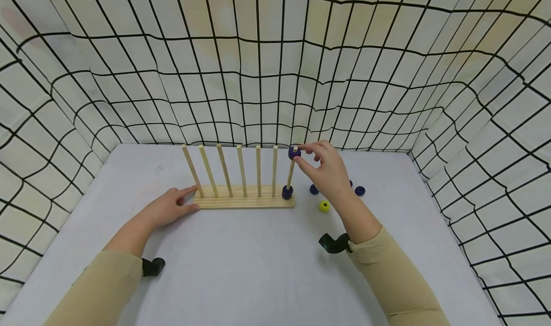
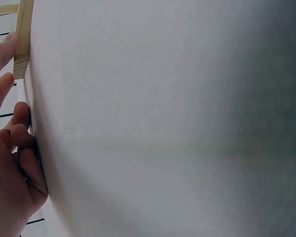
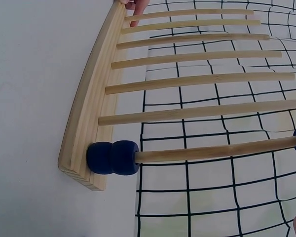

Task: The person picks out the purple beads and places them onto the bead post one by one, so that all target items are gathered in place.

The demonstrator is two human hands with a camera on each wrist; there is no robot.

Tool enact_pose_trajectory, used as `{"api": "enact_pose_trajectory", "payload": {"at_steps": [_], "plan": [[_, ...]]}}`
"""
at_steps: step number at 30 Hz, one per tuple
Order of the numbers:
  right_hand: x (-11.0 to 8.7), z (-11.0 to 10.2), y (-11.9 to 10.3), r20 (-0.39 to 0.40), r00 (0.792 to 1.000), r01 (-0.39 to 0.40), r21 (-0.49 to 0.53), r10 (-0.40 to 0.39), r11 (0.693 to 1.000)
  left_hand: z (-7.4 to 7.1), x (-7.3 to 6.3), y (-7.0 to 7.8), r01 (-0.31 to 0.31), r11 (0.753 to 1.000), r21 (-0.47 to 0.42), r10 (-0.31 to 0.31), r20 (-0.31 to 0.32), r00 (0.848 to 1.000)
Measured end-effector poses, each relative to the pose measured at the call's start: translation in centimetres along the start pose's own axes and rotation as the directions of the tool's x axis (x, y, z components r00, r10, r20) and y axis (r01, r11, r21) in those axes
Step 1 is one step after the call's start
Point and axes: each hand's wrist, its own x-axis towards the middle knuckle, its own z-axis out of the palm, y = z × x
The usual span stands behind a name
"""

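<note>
Beige sleeves (image 1: 398,278) reach in from the near side, one on each side of a wooden stand (image 1: 245,204) on a white table (image 1: 241,268). Nearest, in front of the stand, a black gadget (image 1: 333,243) pokes from the right cuff and a matching one (image 1: 153,267) from the left. The left hand (image 1: 170,206) is at the stand's left end, thumb and forefinger apart, gripping the base between front and back corners; its other fingers curl.

Just right of the stand, a yellow bead (image 1: 325,206) lies loose. Slightly farther back, also right of the stand, are a loose blue bead (image 1: 314,189), another (image 1: 360,190) farther right, and one mostly hidden behind the right hand (image 1: 329,170).

Seven pegs (image 1: 258,170) rise from the stand. Two stacked blue beads (image 1: 287,192) sit at the foot of its right-end peg (image 1: 290,175); no bead shows on the other six. Above that end, the right hand's thumb and forefinger pinch a raised blue bead (image 1: 294,152) around the same peg's tip, which shows through the hole.

Work looks early: two beads seated, one threaded but well above them, and four visible beads off the stand. Beyond the stand, black netting (image 1: 281,41) crosses a pale wall (image 1: 269,87).
</note>
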Motion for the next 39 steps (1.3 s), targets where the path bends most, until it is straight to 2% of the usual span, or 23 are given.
{"api": "enact_pose_trajectory", "payload": {"at_steps": [10, 39], "plan": [[-0.3, 0.1, 0.4, -0.003, 1.0, 0.024, 0.007, -0.024, 1.0, 0.1, 0.0, -0.4, 0.006, 1.0, 0.004, -0.006, -0.005, 1.0], [-1.4, -0.8, 2.8, 0.031, 0.999, -0.013, -0.062, 0.014, 0.998, 0.0, 0.0, -0.1, 0.004, 1.0, 0.01, -0.004, -0.001, 1.0]]}}
